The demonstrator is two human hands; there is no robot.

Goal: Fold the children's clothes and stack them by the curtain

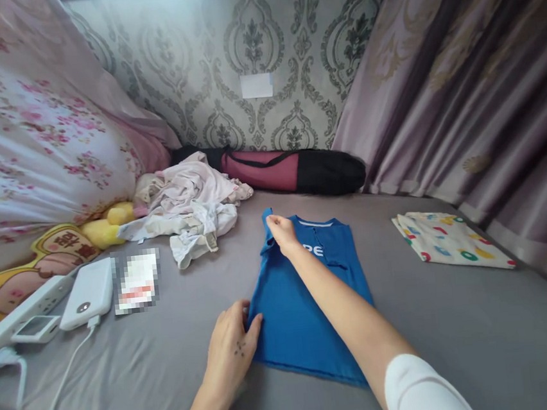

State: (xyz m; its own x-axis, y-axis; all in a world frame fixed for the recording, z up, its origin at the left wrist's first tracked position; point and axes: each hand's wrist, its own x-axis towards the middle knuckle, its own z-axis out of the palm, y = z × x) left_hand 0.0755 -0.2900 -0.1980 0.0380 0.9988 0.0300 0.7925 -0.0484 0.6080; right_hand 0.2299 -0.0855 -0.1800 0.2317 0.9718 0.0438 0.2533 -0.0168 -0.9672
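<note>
A blue T-shirt (289, 319) lies spread on the grey bed sheet, its neckline toward the wall. White letters show on its chest, partly covered by my right forearm. One sleeve on the right is folded inward over the front. My right hand (282, 231) is closed in a pinch on the left sleeve and lifts it a little. Beside the shirt's lower left edge rests my left hand (233, 341), thumb on the fabric and apart from the bent index finger. Its other fingers are mostly hidden.
A folded patterned cloth (456, 242) lies right. Rumpled clothes (195, 193) are heaped back left, near a long red-and-black bag (270, 172) along the wall. At left are a white power bank (88, 293), a power strip (27, 312), cables and a yellow plush cushion (15, 291).
</note>
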